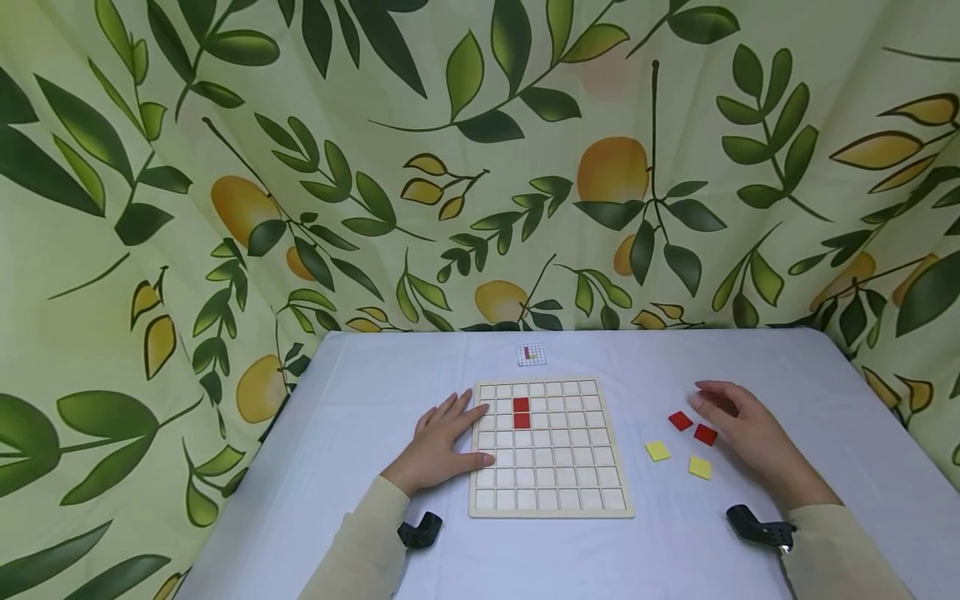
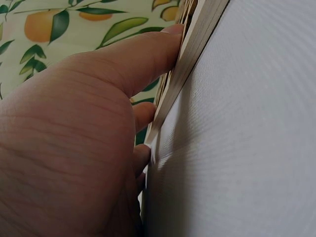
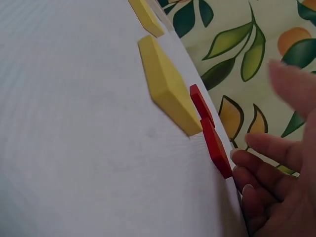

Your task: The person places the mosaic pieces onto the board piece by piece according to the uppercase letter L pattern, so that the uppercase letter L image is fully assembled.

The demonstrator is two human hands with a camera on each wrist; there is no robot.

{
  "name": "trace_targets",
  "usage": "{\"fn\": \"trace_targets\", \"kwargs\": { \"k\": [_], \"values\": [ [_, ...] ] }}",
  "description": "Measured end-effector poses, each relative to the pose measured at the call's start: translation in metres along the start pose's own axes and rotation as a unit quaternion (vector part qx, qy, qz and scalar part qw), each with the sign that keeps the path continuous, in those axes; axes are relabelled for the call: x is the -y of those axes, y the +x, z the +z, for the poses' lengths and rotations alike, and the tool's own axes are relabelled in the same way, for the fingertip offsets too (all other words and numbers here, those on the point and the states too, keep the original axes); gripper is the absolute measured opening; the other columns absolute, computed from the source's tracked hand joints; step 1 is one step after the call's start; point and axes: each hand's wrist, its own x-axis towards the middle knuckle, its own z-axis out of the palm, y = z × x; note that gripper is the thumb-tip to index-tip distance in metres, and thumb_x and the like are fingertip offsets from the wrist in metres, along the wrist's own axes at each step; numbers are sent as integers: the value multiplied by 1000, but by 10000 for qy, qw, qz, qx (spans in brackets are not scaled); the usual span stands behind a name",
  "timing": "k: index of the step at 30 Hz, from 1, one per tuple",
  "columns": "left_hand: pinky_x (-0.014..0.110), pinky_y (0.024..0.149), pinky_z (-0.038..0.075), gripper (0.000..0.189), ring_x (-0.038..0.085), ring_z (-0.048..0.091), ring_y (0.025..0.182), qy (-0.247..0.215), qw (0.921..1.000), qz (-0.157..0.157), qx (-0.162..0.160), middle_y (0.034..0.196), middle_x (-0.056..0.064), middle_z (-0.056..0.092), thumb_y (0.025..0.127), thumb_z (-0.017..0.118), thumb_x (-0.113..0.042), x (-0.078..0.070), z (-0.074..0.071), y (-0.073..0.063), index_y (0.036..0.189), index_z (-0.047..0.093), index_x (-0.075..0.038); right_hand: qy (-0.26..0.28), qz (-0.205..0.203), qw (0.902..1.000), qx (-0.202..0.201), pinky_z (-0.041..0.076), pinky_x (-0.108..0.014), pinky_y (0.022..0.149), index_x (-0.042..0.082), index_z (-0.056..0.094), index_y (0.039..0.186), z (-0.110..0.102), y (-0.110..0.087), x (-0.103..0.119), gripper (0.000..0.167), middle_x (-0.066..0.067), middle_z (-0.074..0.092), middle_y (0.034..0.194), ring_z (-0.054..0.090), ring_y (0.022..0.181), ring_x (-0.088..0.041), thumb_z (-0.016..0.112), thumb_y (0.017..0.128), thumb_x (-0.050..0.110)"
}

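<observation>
A wooden grid board [image 1: 551,514] lies flat on the table, with two red square tiles [image 1: 521,412] one above the other in a column near its upper left. My left hand [image 1: 442,442] rests on the board's left edge, thumb and fingertips on the rim; the left wrist view shows the thumb [image 2: 153,54] against the wooden side. To the right of the board my right hand [image 1: 750,429] hovers beside two loose red tiles [image 1: 681,421], its fingers loosely bent and holding nothing. Two yellow tiles [image 1: 657,451] lie nearer the board.
A small printed grid card [image 1: 531,354] with a coloured pattern lies behind the board. White cloth covers the table [image 1: 360,383]. A leaf-and-fruit patterned curtain [image 1: 450,167] hangs along the back and sides. Each wrist wears a black device [image 1: 420,531].
</observation>
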Motion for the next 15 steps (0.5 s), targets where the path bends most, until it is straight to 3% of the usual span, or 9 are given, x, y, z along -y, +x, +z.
{"fn": "trace_targets", "kwargs": {
  "k": [4,8,15],
  "values": [
    [63,127,5,93,28,8,166,6,10000,12,-15,180,2,21,90,78,-67,0,0,0,167,49,-23,-465,-400,9981,-62,37,-75,110,-10,63,139,5,1,-7,48,-33,46,146,39,138,-58,75,106,24],
    [63,127,5,93,28,8,166,10,10000,28,-12,180,2,21,90,77,-67,0,-1,0,167,49,-23,-593,-591,9963,-195,36,-77,109,-7,74,118,9,1,-8,24,-31,48,140,39,136,-59,77,103,11],
    [63,127,5,93,28,8,166,12,10000,50,23,180,2,20,90,77,-67,0,-1,-1,167,49,-23,-789,-737,9937,-304,35,-79,107,-7,75,116,14,-1,-3,26,-31,48,139,37,135,-59,81,98,10]
  ]
}}
